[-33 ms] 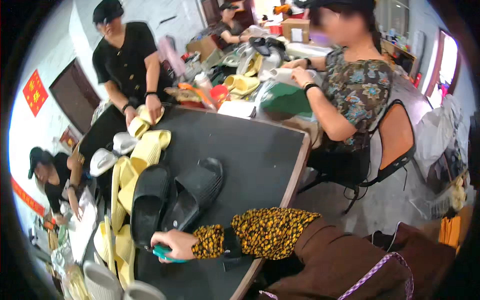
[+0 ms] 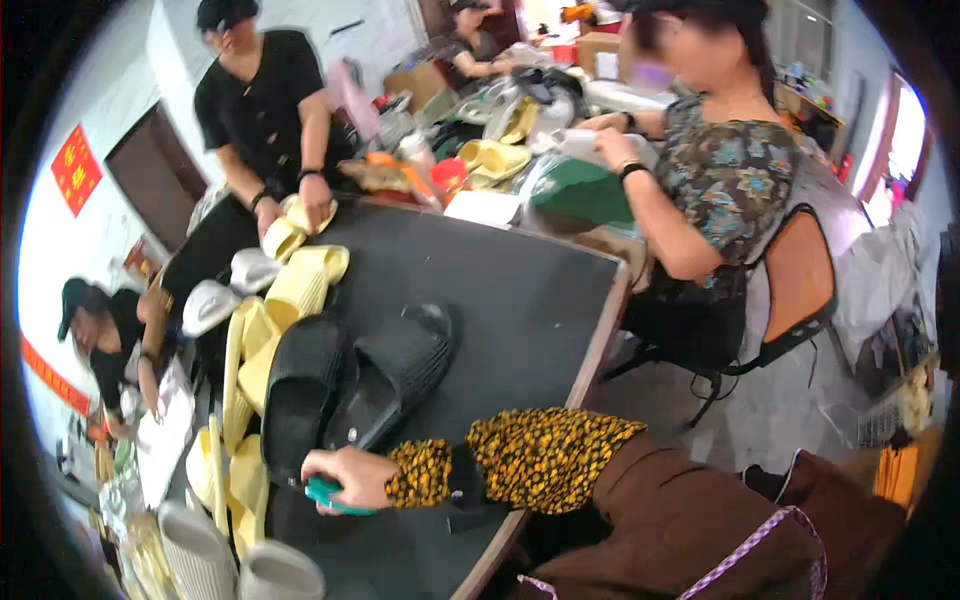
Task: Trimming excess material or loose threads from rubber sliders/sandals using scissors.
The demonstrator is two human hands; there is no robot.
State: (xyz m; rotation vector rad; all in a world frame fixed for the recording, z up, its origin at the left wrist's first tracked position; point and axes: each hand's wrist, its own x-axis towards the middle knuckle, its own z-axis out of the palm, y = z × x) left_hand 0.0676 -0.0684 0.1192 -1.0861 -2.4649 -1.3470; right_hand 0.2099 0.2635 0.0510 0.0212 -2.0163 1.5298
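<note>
Nothing has shifted since the earlier frame: my hand [image 2: 345, 478] rests in the same spot at the near edge of the dark table [image 2: 520, 300], fingers curled shut around a small teal tool [image 2: 330, 496], only its lower edge showing beneath my palm. I cannot tell which of my hands this is, since the patterned sleeve [image 2: 540, 455] crosses in from the right and only one hand shows. My knuckles sit just beside the heel of a pair of black slippers [image 2: 350, 385], which lie soles down, side by side, toes pointing away from me, placed within easy reach of the tool.

Left of the black pair, pale yellow slippers [image 2: 270, 320] are stacked on edge in a loose row, packed tight so many fit along the table's side. Grey and white slippers [image 2: 230, 285] sit at the row's far end, and more pale ones [image 2: 215, 560] crowd the near left corner.

Across the table, a person in a black shirt [image 2: 265, 95] leans in with both hands on a yellow slipper [image 2: 300, 225]. To the right, a seated person in a floral top [image 2: 725, 170] handles a white item over a green bag [image 2: 585, 195]. Behind them lies a heap of slippers, bottles and boxes [image 2: 480, 140]. At far left, another person in black [image 2: 110, 330] crouches low over papers.
</note>
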